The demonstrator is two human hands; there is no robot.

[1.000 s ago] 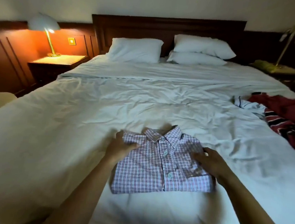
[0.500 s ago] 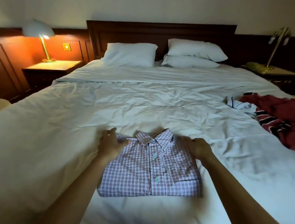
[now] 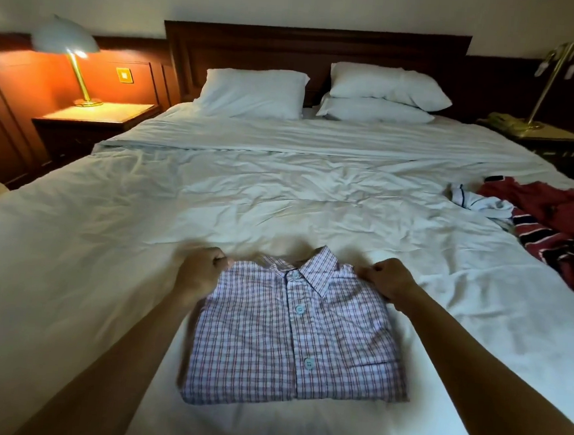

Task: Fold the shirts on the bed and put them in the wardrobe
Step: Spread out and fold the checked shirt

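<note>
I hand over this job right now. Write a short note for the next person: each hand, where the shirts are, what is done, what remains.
Left hand: grips the left shoulder of the checked shirt.
Right hand: grips its right shoulder.
Checked shirt: folded, buttons up, flat at the near edge of the bed.
Unfolded clothes: a red, striped and white heap on the bed's right side.
Done: one shirt folded.
Left: take it to the wardrobe, which is not in view, then fold the heap.
</note>
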